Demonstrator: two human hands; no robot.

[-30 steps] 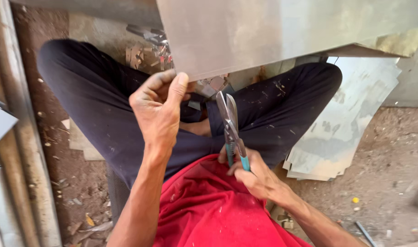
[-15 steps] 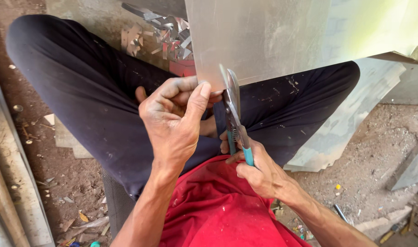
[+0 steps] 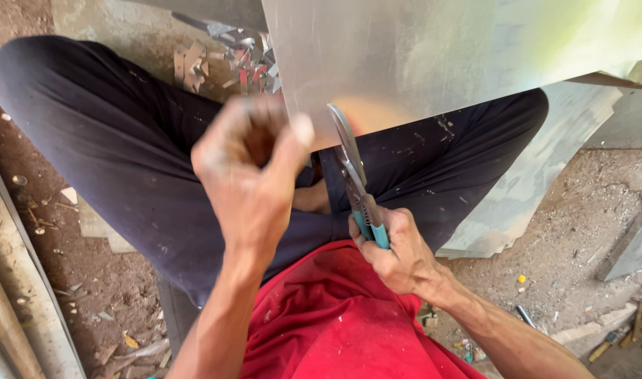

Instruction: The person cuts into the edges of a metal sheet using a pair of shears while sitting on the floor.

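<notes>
Sitting cross-legged on dusty ground, in dark trousers [image 3: 124, 133] and a red shirt [image 3: 321, 316]. Two hands, one pair of snips, one big grey metal sheet up front. Too many small metal scraps [image 3: 226, 60] to count, heaped on the ground beyond the knees. No boxes or bins anywhere.

Left hand [image 3: 247, 175] curled up, blurred, thumb tip touching the bottom edge of the metal sheet [image 3: 433, 56]; fingers bent inward, but hard to tell whether pinching the sheet or just pressing on it. Right hand [image 3: 394, 249] wrapped tight round the blue handles of the tin snips [image 3: 352, 172], low by the lap. Blades pointing up, biting into the bottom edge of the sheet, just right of the left thumb. Sheet tilted over both legs, above both hands. More flat metal pieces [image 3: 531, 189] lying on the ground beyond the right knee, and long pale rails [image 3: 26, 281] along the left side.
</notes>
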